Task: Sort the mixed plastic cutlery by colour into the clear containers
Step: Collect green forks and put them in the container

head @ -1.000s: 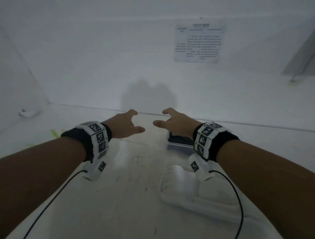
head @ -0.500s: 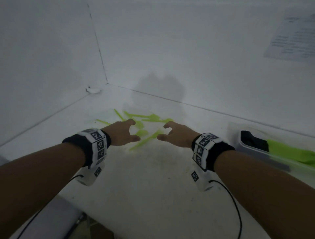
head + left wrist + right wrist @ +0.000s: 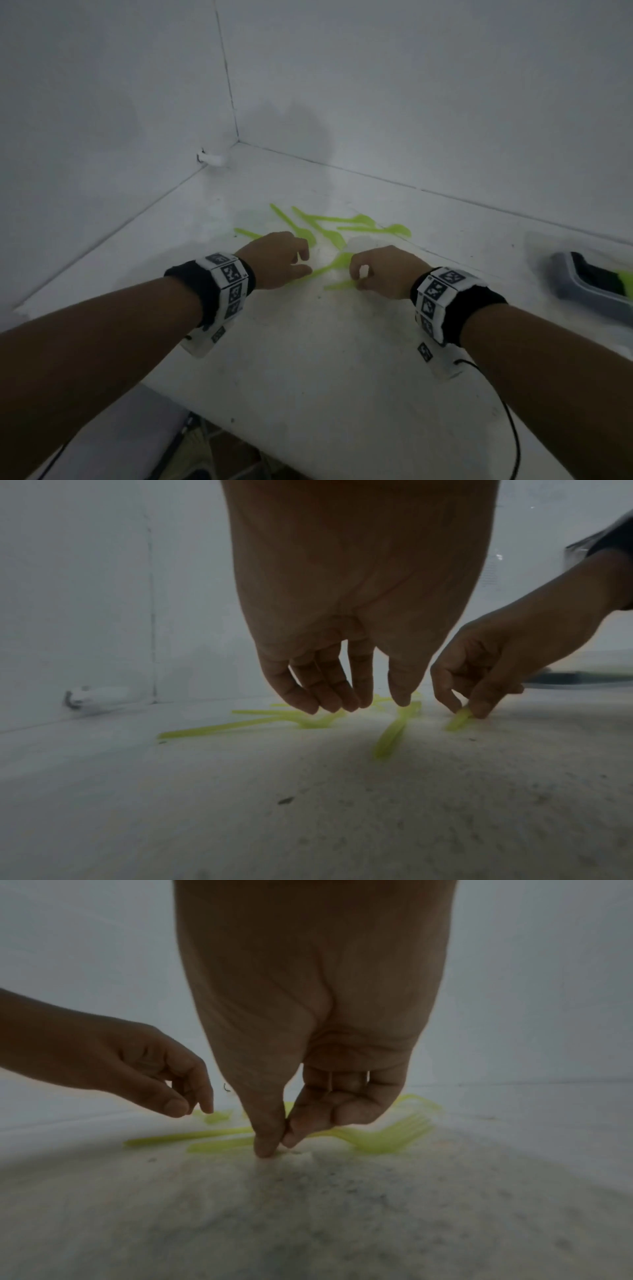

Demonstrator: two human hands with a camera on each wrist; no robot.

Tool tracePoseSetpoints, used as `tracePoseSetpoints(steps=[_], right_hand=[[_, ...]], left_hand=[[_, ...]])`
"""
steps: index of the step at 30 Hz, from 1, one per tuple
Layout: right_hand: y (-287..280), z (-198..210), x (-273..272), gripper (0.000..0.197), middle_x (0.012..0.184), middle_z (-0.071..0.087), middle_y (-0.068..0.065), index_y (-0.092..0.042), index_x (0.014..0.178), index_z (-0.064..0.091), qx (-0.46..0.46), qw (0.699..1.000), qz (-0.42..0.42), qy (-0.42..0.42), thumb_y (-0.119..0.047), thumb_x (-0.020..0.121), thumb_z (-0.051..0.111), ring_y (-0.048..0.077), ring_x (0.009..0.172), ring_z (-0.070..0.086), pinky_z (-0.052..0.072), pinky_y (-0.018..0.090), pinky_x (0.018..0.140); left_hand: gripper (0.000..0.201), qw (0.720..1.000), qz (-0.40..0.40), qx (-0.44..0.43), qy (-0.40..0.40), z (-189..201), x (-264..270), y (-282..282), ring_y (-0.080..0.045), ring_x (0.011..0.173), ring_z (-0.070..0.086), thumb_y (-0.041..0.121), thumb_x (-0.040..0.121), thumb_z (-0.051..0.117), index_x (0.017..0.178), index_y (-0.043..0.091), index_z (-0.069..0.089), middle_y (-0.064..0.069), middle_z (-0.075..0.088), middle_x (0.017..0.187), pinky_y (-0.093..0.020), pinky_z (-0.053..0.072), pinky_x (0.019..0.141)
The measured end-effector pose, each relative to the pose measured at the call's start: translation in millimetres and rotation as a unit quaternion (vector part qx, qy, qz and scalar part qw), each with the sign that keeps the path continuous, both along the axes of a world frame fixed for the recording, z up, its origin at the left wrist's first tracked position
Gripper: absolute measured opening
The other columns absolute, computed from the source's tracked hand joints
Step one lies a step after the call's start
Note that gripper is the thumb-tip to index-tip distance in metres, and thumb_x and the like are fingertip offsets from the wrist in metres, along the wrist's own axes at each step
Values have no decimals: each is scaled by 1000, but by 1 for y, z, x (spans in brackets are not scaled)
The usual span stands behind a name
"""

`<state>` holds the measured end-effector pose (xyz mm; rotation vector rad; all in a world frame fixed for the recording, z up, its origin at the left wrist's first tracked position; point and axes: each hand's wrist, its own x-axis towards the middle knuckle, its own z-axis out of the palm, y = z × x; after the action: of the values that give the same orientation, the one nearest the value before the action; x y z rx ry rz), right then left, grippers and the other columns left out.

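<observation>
Right hand [image 3: 383, 270] now pinching green fork [image 3: 339, 284] — left hand [image 3: 277, 260] lowered.

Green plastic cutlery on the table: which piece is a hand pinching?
The nearest green plastic piece: the right hand pinches its handle; the other green pieces lie untouched beyond.

Our two hands reach down low.
Our left hand [image 3: 279, 260] hangs with loose, bent fingers [image 3: 310, 693]; our right hand [image 3: 383, 270] pinches thumb and finger [image 3: 270, 1134] together.
</observation>
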<state>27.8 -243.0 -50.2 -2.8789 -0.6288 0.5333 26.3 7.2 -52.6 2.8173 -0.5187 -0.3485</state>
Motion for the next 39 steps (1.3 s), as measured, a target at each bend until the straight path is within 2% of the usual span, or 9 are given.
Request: tracePoseSetpoints(steps=[5,11,14,16,26,31,34,36,39], right_hand=[[-19,2,7,10,88,67,2,-29,100,50,14,994,-64,-84,-29,102,41,30,81,62,56,44,76],[-10,6,32,22,73,62,4,-16,99,46,205,949,-148,-189,-37,106,41,30,67,58,47,40,62],[-2,-5,51,28,84,68,9,-18,131,37,242,947,-149,-151,-18,104,44,33,74,63,52,43,71],[2,-15,63,51,91,67,9,-17,149,27,189,966,-149,-96,-11,101,44,32,78,62,49,39,71],[9,-30,81,31,115,62,13,-12,133,42,-20,990,-97,-102,-19,103,39,34,98,62,43,36,73],[13,-30,73,35,122,60,11,-12,139,38,-76,986,-80,-122,-20,105,35,35,104,64,39,36,73],[19,-23,65,37,93,60,7,-10,139,34,-90,979,-96,-157,-17,102,36,34,80,62,37,35,64],[25,-18,63,32,71,45,0,-11,132,36,-88,971,-132,-179,-16,100,38,28,60,48,32,33,56],[31,-15,63,21,65,37,-2,-11,121,39,-38,959,-205,-193,-19,101,39,23,52,35,26,32,52]], left_hand=[[23,999,-37,31,25,-10,8,-33,-27,93,54,40,99,59,100,18,54,-5,53,103,-39,48,86],[15,997,-38,24,66,-6,-4,-25,-29,84,49,22,96,54,88,19,42,-5,48,93,-40,42,75],[10,997,-47,28,51,1,-14,-5,-19,81,42,21,96,55,93,19,46,1,47,92,-34,34,71],[8,998,-52,14,20,5,-17,12,-15,83,39,20,96,55,95,20,47,5,46,92,-31,33,73],[12,980,-130,10,-152,-4,12,63,-21,87,46,7,88,66,96,14,59,-3,52,101,-32,43,75],[31,969,-173,72,-161,-17,42,81,-28,94,50,28,90,62,117,14,57,-7,54,110,-41,49,81],[38,957,-231,81,-157,-17,60,84,-28,88,51,39,96,36,114,14,58,-7,55,104,-45,51,76],[31,945,-274,79,-160,-16,71,81,-27,77,49,33,96,34,98,12,56,-7,53,91,-43,50,64],[20,932,-310,101,-158,-16,83,79,-26,76,46,26,96,37,97,12,51,-7,50,91,-43,47,63]])
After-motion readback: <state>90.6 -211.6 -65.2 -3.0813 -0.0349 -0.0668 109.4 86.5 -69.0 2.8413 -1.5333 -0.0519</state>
